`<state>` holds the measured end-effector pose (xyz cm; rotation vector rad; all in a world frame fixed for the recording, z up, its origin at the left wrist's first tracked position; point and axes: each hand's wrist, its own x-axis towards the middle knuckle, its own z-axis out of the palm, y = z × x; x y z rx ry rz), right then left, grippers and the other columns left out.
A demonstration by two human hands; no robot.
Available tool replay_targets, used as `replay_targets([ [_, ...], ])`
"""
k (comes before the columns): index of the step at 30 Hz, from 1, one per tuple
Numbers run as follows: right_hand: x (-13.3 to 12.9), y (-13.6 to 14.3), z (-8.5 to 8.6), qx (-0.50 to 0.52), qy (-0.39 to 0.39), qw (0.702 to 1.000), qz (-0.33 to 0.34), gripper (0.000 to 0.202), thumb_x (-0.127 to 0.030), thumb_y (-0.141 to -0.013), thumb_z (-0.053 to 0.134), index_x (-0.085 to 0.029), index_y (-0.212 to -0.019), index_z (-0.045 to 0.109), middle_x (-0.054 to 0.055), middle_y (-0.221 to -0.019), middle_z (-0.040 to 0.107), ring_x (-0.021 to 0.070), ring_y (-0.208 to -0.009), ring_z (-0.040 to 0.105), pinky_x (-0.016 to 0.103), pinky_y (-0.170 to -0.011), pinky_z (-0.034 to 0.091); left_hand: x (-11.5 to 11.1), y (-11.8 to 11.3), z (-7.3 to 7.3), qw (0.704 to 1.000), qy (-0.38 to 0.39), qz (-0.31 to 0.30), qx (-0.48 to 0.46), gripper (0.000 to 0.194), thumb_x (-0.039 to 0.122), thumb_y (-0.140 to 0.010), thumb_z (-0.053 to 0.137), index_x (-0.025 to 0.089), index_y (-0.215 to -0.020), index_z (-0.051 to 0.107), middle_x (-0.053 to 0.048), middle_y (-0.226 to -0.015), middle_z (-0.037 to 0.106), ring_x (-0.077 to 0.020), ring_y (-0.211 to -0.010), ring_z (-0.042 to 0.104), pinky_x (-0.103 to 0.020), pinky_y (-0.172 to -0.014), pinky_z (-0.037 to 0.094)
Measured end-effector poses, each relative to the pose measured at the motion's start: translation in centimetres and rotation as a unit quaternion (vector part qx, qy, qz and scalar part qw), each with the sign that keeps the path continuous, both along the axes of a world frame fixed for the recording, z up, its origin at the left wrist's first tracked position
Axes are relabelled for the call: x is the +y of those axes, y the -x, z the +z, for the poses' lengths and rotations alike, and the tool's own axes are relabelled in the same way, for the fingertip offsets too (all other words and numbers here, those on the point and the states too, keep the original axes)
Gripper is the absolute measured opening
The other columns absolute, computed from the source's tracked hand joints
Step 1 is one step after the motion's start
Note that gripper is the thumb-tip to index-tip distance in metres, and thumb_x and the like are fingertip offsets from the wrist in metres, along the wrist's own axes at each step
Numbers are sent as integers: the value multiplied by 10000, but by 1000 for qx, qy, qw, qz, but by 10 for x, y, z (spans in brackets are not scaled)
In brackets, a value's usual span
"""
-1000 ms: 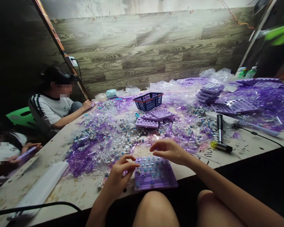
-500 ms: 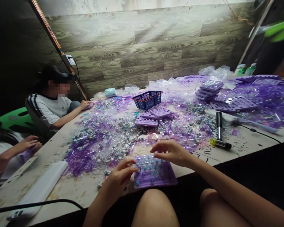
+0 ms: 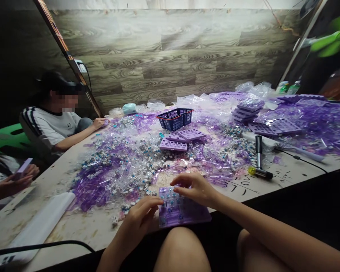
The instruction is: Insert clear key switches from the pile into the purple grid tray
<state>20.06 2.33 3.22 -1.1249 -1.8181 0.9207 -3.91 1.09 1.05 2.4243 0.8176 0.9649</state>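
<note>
A purple keypad point(image 3: 197, 216) fitted with blue switches and clear caps lies at the table's front edge, just above my knees. Against its left side rests my left hand point(image 3: 140, 213), fingers drawn together and tips over the edge; the thumb is mostly hidden. My right hand point(image 3: 197, 190) is over the keypad's far side, its thumb and forefinger curled close together. Whatever is between those fingertips is too small to tell. Beyond the keypad spreads a heap of loose switches point(image 3: 141, 166), clear caps and purple pieces point(image 3: 95, 192).
Purple plates point(image 3: 174, 144) lie stacked before a dark blue basket point(image 3: 175, 119). To the right is a mallet point(image 3: 259, 158) beside a white power strip. Another white strip point(image 3: 42, 223) and a black cable lie left. Two people sit on the left, a hand point(image 3: 25, 177) holding a purple piece.
My right hand has shifted left over the keypad. My left fingers have straightened somewhat at its edge. The nearer person's purple piece is now raised, and the view has turned slightly.
</note>
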Motion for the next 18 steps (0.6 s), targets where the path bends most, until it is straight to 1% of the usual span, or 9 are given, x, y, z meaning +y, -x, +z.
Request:
replay_targets([
  [2, 1, -1, -1, 19, 17, 1000, 7, 172, -257, -784, 632, -162, -904, 712, 36, -826, 689, 122, -681, 568, 226, -603, 427, -1, -2, -1, 1000, 16, -1, -3, 291, 109, -929, 428, 237, -1133, 593, -44, -1009, 663, -145, -937, 635, -236, -826, 522],
  [4, 1, -1, -2, 36, 25, 999, 6, 167, -253, -785, 632, -160, -901, 708, 38, -843, 690, 121, -688, 571, 223, -605, 427, 0, -3, -1, 1000, 9, -11, 3, 305, 97, -930, 421, 236, -1141, 592, -50, -1033, 639, -145, -965, 615, -234, -841, 509],
  [7, 1, 0, -3, 28, 8, 1000, -8, 147, -225, -782, 630, -162, -887, 712, 29, -815, 683, 115, -663, 551, 221, -593, 405, 2, -3, -1, 1000, -11, -11, 7, 302, 94, -935, 414, 222, -1138, 598, -62, -1047, 605, -143, -990, 592, -223, -853, 495],
  [9, 1, 2, -3, 21, -2, 1000, -23, 136, -206, -780, 628, -163, -876, 714, 27, -805, 681, 121, -673, 553, 225, -603, 401, 4, -4, 0, 1000, -18, -11, 14, 298, 100, -936, 422, 219, -1141, 602, -61, -1023, 591, -134, -954, 592, -206, -823, 497],
  [13, 0, 6, -2, 8, 2, 999, -44, 121, -167, -770, 626, -163, -854, 713, 27, -812, 685, 133, -713, 576, 228, -637, 409, 8, -6, 1, 999, -31, -36, 18, 319, 86, -918, 426, 222, -1096, 653, -66, -989, 580, -128, -869, 599, -202, -758, 512],
  [16, 0, 9, 1, -20, 4, 998, -60, 119, -154, -758, 639, -161, -846, 718, 20, -786, 683, 123, -679, 567, 221, -626, 403, 13, -6, -3, 997, -54, -46, 20, 326, 89, -909, 426, 228, -1043, 689, -71, -966, 590, -140, -876, 614, -213, -773, 522],
  [18, 1, 10, 1, -29, 2, 998, -62, 128, -158, -758, 644, -160, -859, 723, 18, -784, 686, 120, -674, 568, 215, -622, 404, 18, -5, -9, 996, -66, -43, 33, 307, 112, -908, 436, 229, -1028, 694, -72, -965, 601, -148, -893, 624, -211, -786, 525],
])
